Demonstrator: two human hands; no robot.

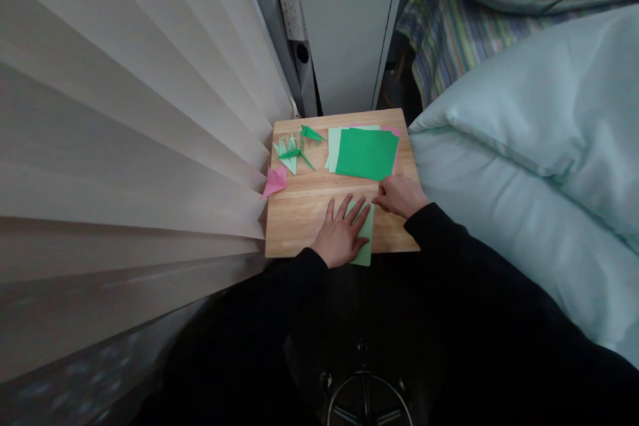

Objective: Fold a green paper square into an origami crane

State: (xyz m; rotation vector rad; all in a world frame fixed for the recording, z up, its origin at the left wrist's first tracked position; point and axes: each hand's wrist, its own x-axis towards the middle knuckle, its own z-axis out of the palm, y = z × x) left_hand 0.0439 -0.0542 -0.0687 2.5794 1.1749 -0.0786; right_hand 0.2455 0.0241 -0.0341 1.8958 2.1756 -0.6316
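A light green folded sheet of paper (365, 254) lies at the near edge of the small wooden table, its lower end reaching past the edge. Flat across it, fingers spread, rests my left hand (342, 233), which covers much of its left side. My right hand (401, 196) is closed, thumb and curled fingers together at the sheet's upper right corner. Whether they pinch that corner is too small to tell. Just beyond my right hand is a stack of paper with a dark green sheet (367, 153) on top; light green and pink edges show beneath.
Folded paper figures stand on the wooden table (294, 226) at its left: a pink one (275, 181), a green crane (301, 150) and light green pieces (288, 163). A pleated curtain (150, 146) borders the left, a pale quilt (524, 146) the right, a white cabinet (347, 40) the far side.
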